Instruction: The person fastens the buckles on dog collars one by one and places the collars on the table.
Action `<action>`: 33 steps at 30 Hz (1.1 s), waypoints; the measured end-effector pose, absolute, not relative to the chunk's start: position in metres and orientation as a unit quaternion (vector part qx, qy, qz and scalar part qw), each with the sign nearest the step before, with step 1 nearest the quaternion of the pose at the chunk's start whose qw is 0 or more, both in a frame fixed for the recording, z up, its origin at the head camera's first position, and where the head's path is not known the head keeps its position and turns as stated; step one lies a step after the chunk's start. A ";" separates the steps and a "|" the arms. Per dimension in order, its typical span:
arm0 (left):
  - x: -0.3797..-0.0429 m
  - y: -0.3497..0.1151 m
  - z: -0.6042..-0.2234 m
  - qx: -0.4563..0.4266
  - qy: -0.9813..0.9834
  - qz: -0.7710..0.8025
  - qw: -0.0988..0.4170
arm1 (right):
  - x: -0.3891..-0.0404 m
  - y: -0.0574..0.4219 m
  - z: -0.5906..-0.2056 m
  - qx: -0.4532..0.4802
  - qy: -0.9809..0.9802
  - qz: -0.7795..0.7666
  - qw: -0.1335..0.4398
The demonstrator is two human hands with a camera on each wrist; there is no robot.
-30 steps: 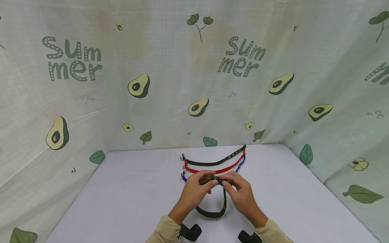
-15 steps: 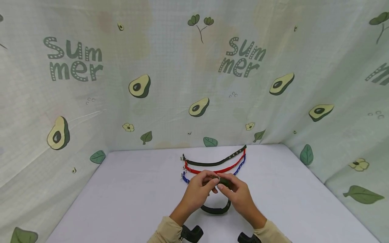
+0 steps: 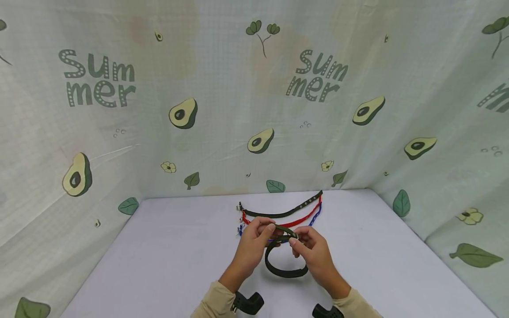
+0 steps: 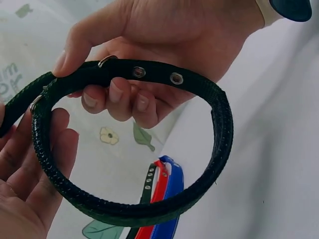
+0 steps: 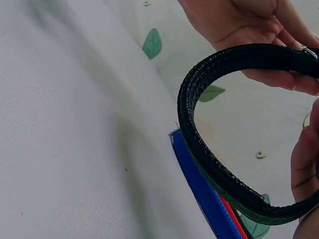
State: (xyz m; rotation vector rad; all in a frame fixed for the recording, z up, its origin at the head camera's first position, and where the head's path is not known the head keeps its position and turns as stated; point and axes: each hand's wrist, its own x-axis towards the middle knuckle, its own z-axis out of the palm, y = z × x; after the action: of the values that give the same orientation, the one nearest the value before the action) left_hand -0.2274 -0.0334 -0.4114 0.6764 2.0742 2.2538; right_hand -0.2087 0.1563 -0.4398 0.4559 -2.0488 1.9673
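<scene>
A dark green collar (image 3: pixel 286 274) with metal eyelets is bent into a round loop held above the table. My left hand (image 3: pixel 251 243) pinches its strap end between thumb and fingers, on the left side. At the buckle, my right hand (image 3: pixel 318 254) grips the collar, thumb on top. In the left wrist view the right hand (image 4: pixel 184 35) has its thumb on the strap beside a metal ring, with eyelets (image 4: pixel 138 72) further along. The left hand (image 4: pixel 25 194) shows behind the buckle at that view's edge. The right wrist view shows the loop (image 5: pixel 187 107) hanging between both hands.
Beyond the hands, three collars lie in curved rows on the white table (image 3: pixel 179 256): a black one with eyelets (image 3: pixel 274 215), a red one (image 3: pixel 300 221) and a blue one (image 3: pixel 315 216). A printed curtain (image 3: pixel 222 88) stands behind and at the sides.
The hands have moved apart, the left one leftward, stretching the strap end between them. The hanging part of the collar has become a rounder loop.
</scene>
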 end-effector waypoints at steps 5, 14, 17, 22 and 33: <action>-0.225 -0.033 -0.412 0.196 0.665 0.721 0.002 | -0.209 0.156 -0.442 0.170 -0.684 0.698 0.123; -0.223 -0.019 -0.417 0.200 0.650 0.733 -0.003 | -0.211 0.158 -0.441 0.155 -0.665 0.721 0.117; -0.220 -0.015 -0.421 0.211 0.672 0.709 -0.015 | -0.210 0.156 -0.439 0.138 -0.647 0.741 0.113; -0.216 -0.014 -0.422 0.228 0.706 0.669 -0.048 | -0.209 0.152 -0.437 0.119 -0.626 0.765 0.096; -0.214 -0.009 -0.428 0.290 0.749 0.578 -0.147 | -0.210 0.150 -0.440 0.084 -0.635 0.758 0.125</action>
State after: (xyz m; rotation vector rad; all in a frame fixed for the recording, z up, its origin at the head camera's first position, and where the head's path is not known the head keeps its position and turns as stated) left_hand -0.2141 -0.0091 -0.4284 1.0068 2.6010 2.0068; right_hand -0.2101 0.1501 -0.4403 0.2437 -1.8499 2.2080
